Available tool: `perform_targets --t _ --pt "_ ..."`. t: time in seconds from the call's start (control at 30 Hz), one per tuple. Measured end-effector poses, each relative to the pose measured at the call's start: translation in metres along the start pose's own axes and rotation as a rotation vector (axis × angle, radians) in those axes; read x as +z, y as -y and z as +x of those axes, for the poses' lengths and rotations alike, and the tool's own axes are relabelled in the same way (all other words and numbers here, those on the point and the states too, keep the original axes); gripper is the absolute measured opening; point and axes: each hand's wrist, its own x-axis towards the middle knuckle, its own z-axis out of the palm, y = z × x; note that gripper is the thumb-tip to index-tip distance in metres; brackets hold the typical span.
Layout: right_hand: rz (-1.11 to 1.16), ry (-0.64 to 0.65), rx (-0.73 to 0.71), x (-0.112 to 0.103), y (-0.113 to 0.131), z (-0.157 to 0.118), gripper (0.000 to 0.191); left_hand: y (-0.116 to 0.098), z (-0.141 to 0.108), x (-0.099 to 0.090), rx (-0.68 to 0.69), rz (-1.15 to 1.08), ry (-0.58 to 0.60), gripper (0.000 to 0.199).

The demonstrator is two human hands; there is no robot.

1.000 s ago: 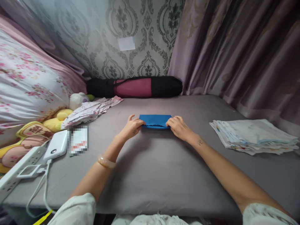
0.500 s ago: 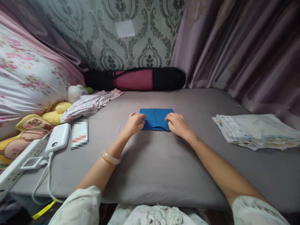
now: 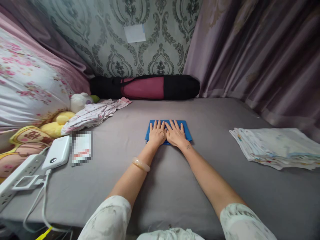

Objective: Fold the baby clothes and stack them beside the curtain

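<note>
A folded blue cloth (image 3: pixel 187 130) lies flat on the grey sheet (image 3: pixel 200 186) in front of me. My left hand (image 3: pixel 157 133) rests palm down on its left half, fingers spread and pointing away from me. My right hand (image 3: pixel 175 134) lies the same way on the right half, also with fingers apart. The two thumbs meet near the middle of the cloth. Both hands are open and cover much of it. Its blue edges show beyond the fingertips and to either side.
At right lies a stack of folded pale cloths (image 3: pixel 277 146). A long black and maroon bag (image 3: pixel 142 87) lies along the wall. On the left are a crumpled printed garment (image 3: pixel 93 115), a white power bank (image 3: pixel 57 150), a power strip (image 3: pixel 21 175), cables and plush toys.
My hands have moved inward from the cloth's two sides and flattened on top of it, fingers now stretched out. The cloth's near edge, loose before, is now under the hands.
</note>
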Motion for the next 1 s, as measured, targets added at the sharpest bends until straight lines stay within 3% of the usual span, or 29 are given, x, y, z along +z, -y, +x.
perform_targets --t 0.47,0.67,0.83,1.0 --pt "0.012 0.107 0.024 0.001 -0.003 0.008 0.057 -0.002 0.008 -0.011 -0.017 0.021 0.112 0.053" --pt "0.071 0.111 0.026 -0.006 -0.009 0.011 0.053 -0.006 0.013 -0.01 -0.026 0.025 -0.02 0.039" --pt "0.024 0.004 0.002 -0.005 -0.015 0.014 0.055 -0.007 0.016 -0.002 0.048 0.036 -0.124 0.047" --pt "0.02 0.057 -0.023 0.002 -0.015 0.017 0.057 -0.003 0.021 0.004 0.084 0.014 0.003 0.053"
